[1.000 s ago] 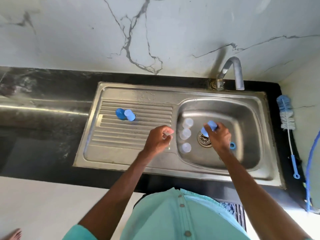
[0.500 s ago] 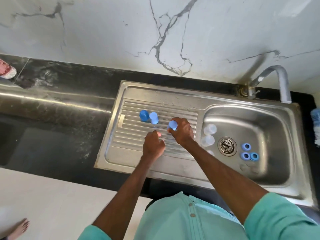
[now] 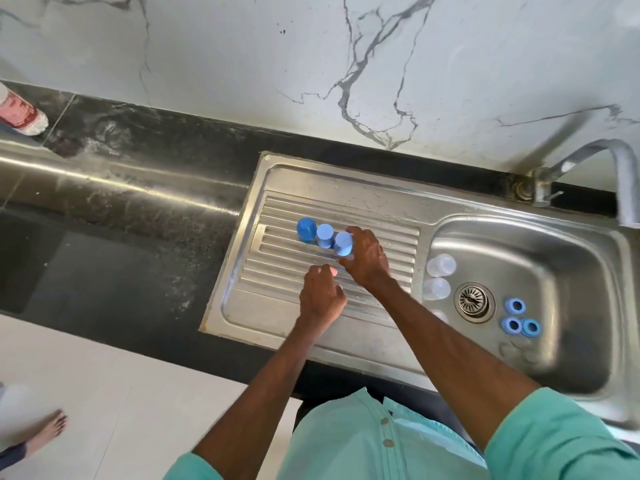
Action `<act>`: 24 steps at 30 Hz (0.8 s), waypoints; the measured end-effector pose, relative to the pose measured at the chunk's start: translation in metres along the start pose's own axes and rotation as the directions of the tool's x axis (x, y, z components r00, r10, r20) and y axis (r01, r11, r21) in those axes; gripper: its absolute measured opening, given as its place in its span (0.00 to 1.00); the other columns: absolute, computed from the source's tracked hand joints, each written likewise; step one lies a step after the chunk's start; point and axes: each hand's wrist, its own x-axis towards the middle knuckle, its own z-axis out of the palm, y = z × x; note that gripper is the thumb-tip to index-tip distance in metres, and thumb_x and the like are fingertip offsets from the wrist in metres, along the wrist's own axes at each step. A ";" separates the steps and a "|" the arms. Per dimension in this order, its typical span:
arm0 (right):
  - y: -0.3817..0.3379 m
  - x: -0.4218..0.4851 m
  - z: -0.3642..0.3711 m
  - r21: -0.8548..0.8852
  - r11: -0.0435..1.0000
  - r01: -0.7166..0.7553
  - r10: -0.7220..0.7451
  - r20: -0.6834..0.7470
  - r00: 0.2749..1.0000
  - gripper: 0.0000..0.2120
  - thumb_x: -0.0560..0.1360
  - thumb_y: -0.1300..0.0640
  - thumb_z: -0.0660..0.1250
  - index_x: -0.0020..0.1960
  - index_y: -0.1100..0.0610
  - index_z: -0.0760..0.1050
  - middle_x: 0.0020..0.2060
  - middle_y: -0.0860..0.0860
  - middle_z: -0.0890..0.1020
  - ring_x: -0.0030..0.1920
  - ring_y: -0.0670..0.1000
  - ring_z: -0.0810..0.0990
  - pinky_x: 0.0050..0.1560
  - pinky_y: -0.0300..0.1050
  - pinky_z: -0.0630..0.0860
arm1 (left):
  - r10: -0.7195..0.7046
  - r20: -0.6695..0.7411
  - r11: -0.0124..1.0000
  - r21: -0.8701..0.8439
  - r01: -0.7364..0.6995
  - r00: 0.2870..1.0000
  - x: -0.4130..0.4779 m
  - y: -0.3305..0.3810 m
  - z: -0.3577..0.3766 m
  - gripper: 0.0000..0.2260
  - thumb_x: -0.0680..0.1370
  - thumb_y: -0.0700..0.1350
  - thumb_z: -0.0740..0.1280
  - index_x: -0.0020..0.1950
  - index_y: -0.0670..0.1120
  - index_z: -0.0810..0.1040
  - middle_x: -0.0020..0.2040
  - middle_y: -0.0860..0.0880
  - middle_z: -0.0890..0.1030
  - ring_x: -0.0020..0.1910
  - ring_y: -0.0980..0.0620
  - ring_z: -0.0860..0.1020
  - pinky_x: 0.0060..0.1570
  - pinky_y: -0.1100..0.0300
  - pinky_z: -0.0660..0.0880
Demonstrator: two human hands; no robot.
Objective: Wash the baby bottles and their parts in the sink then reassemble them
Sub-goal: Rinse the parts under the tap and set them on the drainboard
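Three smooth cylindrical blue caps [image 3: 325,235] are ranged in a close row on the ribbed steel drainboard [image 3: 391,237], the rightmost cap [image 3: 343,244] gripped by the curled fingers of the right hand [image 3: 367,261]. The left hand [image 3: 322,299] is held just nearer, fingers curled; whether anything is pinched cannot be told. Translucent bottles [image 3: 441,265] and three blue rings [image 3: 516,305] are lodged in the basin [image 3: 571,271].

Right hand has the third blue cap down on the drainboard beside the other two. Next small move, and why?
Probably release the third blue cap and draw the right hand toward the basin. The cap appears to stand on the drainboard in line with the dark blue cap and the pale blue cap, while blue rings and clear bottles sit in the basin.
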 end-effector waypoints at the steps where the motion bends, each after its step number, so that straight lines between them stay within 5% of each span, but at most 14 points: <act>1: 0.005 -0.004 0.000 0.001 1.000 -0.009 0.009 0.005 1.000 0.32 0.71 0.57 0.80 0.71 0.54 0.71 0.64 0.56 0.77 0.63 0.60 0.78 0.58 0.53 0.77 | 0.001 -0.004 1.000 0.005 -0.001 1.000 -0.002 0.001 0.001 0.15 0.77 0.41 0.71 0.63 0.44 0.77 0.59 0.43 0.78 0.62 0.44 0.76 0.59 0.52 0.75; 5: 0.028 -0.029 -0.012 0.038 0.998 -0.047 0.048 -0.032 0.998 0.37 0.71 0.58 0.79 0.75 0.56 0.67 0.69 0.56 0.73 0.63 0.60 0.79 0.62 0.57 0.77 | 0.033 -0.023 0.999 0.009 -0.032 0.999 -0.013 0.015 0.004 0.14 0.76 0.39 0.71 0.61 0.42 0.77 0.57 0.42 0.78 0.60 0.41 0.77 0.57 0.50 0.75; 12: 0.100 -0.092 -0.066 0.087 0.996 -0.032 0.053 -0.252 0.966 0.25 0.70 0.67 0.75 0.65 0.61 0.75 0.58 0.59 0.80 0.47 0.57 0.83 0.51 0.51 0.81 | 0.240 0.041 0.971 -0.023 -0.240 0.970 -0.028 0.079 0.030 0.13 0.76 0.38 0.70 0.60 0.43 0.80 0.59 0.45 0.80 0.61 0.46 0.78 0.60 0.53 0.76; 17: 0.155 -0.129 -0.115 0.086 0.991 -0.101 0.129 -0.457 0.880 0.18 0.72 0.70 0.67 0.60 0.62 0.78 0.55 0.60 0.81 0.44 0.58 0.83 0.47 0.47 0.78 | 0.346 0.152 0.938 -0.017 -0.348 0.926 -0.032 0.152 0.064 0.12 0.78 0.38 0.69 0.61 0.45 0.80 0.59 0.47 0.81 0.58 0.49 0.79 0.58 0.57 0.75; 24: 0.297 -0.144 -0.162 0.193 0.896 -0.400 0.441 -0.274 0.855 0.13 0.65 0.65 0.70 0.50 0.59 0.84 0.48 0.60 0.86 0.50 0.63 0.84 0.53 0.53 0.80 | 0.380 0.252 0.913 0.053 -0.405 0.890 -0.035 0.236 0.144 0.11 0.77 0.39 0.68 0.58 0.47 0.81 0.55 0.48 0.82 0.57 0.49 0.79 0.59 0.49 0.77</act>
